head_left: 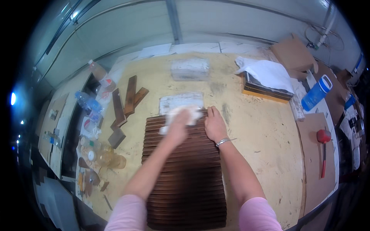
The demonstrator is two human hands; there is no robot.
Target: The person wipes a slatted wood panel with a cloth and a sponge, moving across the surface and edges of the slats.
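A dark brown wooden panel with ribbed slats (181,165) lies in front of me, its long side running away from me. My left hand (179,129), smeared by motion, is closed on a white cloth (185,115) at the panel's far end. The cloth lies over the far slats and hangs past the far edge. My right hand (216,125), with a silver bracelet (222,141) at its wrist, grips the panel's far right corner, fingers bent along the edge. Just beyond the panel sits a white-wrapped block (180,101), partly hidden by the cloth.
Loose dark wood pieces (130,96) lie left of the panel. Several bottles (110,156) line the table's left side. A second wrapped block (190,69) stands farther back. At right are a cloth-covered stack (266,79), a blue bottle (317,93) and a red mallet (323,144).
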